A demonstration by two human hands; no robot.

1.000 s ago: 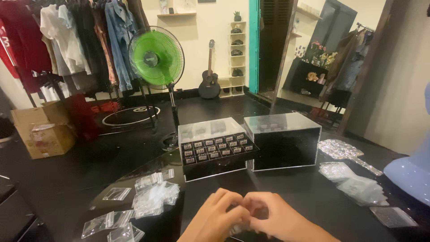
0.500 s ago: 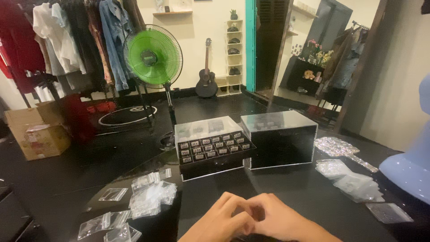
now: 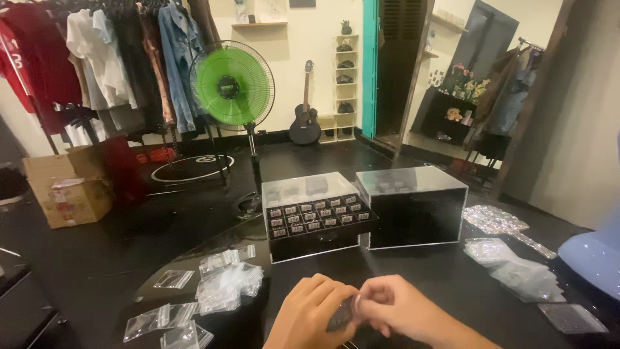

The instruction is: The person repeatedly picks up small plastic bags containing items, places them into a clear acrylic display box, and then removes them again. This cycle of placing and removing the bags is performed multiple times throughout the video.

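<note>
Two bare hands, low in frame

Left hand and right hand: no gloves, no rings, no watch or bracelet seen. Right forearm bare to the frame's edge; no sleeve shows.

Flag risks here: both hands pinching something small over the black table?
1. The small dark item pinched between left hand and right hand could slip and vanish against the black table.
2. Loose clear bags lie beside the left hand; a sweep could scatter them.
3. The running green fan may blow those bags.
</note>
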